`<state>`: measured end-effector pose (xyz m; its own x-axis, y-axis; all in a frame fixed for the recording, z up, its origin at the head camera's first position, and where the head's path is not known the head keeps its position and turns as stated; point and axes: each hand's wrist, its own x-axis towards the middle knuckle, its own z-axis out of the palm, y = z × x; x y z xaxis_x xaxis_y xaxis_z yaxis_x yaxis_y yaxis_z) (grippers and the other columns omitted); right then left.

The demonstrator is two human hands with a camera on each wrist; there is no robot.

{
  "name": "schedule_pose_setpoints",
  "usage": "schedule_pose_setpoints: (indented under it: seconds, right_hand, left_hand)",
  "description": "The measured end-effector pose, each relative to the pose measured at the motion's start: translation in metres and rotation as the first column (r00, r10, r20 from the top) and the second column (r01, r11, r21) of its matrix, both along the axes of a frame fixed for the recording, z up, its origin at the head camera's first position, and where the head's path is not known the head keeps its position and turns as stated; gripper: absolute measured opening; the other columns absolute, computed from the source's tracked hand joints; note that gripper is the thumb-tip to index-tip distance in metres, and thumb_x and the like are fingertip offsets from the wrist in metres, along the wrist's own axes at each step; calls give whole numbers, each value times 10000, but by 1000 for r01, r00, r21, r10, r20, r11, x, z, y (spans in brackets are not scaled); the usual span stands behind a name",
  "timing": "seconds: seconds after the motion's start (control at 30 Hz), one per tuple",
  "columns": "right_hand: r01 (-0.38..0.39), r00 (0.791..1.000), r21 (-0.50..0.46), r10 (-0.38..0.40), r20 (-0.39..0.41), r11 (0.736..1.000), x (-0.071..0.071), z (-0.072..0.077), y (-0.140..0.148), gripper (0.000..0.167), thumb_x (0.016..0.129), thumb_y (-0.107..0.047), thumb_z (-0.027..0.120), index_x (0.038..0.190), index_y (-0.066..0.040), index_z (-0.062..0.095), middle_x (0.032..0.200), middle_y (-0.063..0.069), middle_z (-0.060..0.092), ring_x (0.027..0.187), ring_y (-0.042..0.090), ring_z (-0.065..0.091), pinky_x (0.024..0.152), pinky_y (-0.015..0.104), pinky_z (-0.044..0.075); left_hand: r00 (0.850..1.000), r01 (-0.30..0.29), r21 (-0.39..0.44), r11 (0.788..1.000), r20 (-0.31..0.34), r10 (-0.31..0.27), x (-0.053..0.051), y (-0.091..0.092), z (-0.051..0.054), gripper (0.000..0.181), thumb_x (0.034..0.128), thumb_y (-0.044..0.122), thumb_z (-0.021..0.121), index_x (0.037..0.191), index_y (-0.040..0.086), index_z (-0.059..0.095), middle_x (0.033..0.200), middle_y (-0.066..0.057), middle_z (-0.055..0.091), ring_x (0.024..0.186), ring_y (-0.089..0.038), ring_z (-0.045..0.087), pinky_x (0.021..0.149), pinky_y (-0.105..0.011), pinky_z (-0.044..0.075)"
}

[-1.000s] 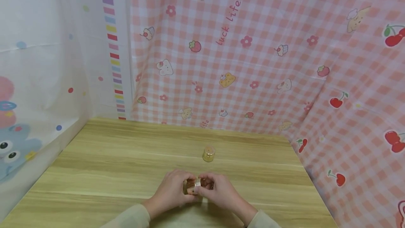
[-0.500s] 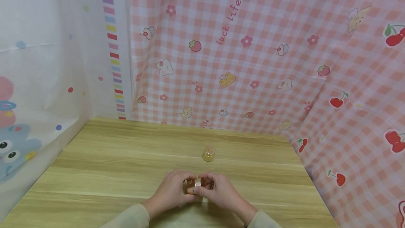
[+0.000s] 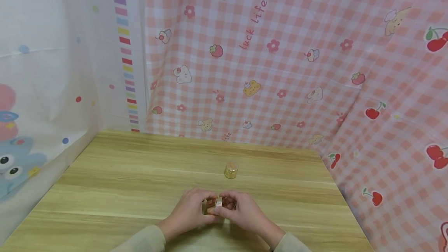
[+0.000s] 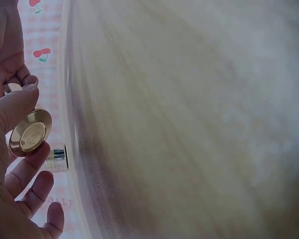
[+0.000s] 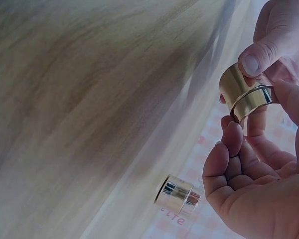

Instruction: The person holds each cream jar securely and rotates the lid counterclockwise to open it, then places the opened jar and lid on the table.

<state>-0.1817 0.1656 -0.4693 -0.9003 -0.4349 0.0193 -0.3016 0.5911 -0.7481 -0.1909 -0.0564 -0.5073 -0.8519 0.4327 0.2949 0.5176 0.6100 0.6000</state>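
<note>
Between the two hands is a small shiny gold cylindrical container [image 3: 219,202], held on its side above the table. My left hand [image 3: 190,209] grips one end by thumb and fingers; in the left wrist view a round gold base [image 4: 31,133] with tiny embossed marks faces out from that grip. The right hand [image 3: 247,212] pinches the opposite end, a gold band [image 5: 255,101] that meets the wider cylinder at a thin rim line. Whether the two parts are joined or slightly apart I cannot tell. The palms partly hide the container.
A second gold cylinder [image 3: 231,170], with a narrower section at one end, stands on the wood-grain table [image 3: 140,174] beyond the hands. Pink checked cloth [image 3: 266,65] hangs behind and at the right; white printed cloth [image 3: 45,69] hangs on the left.
</note>
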Motion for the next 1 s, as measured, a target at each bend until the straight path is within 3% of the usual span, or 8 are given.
schedule_pose_setpoints:
  seconds: [0.3, 0.6, 0.77, 1.0]
  right_hand:
    - [-17, 998, 23, 18, -52, 1000, -2, -3, 1, 438, 949, -413, 816, 1279, -134, 743, 947, -93, 732, 817, 4, 617, 698, 208, 517]
    - [-28, 999, 25, 28, -24, 999, -3, -1, 3, 631, 961, -451, 794, 1388, -6, 663, 1075, 34, 801, 855, 14, 663, 746, 220, 563]
    - [-3, 1000, 20, 3, 7, 1000, -2, 1, 2, 575, 966, -450, 786, 1335, -17, 702, 1054, 3, 801, 869, 26, 682, 752, 231, 572]
    - [-12, 1000, 7, 13, -20, 1000, -1, 3, 2, 520, 954, -409, 811, 1297, -30, 718, 1004, 11, 804, 814, 15, 651, 721, 212, 549]
  left_hand:
    - [1000, -8, 6, 1000, -11, 8, 0, 0, -1, 405, 746, 419, 974, 1074, 284, 778, 987, 204, 746, 951, -61, 609, 871, -384, 444]
    - [1000, -14, -11, 1000, 7, 15, 0, -2, -1, 456, 761, 385, 965, 1150, 221, 793, 1076, 152, 783, 972, -72, 607, 894, -397, 455]
    - [1000, -3, -16, 1000, 22, 4, 0, -3, 2, 443, 766, 339, 965, 1154, 218, 789, 1063, 173, 768, 969, -70, 593, 893, -392, 449]
    - [1000, -13, -17, 1000, 6, 14, 0, -3, 1, 444, 753, 370, 972, 1133, 228, 793, 1036, 181, 761, 916, -48, 560, 856, -343, 421]
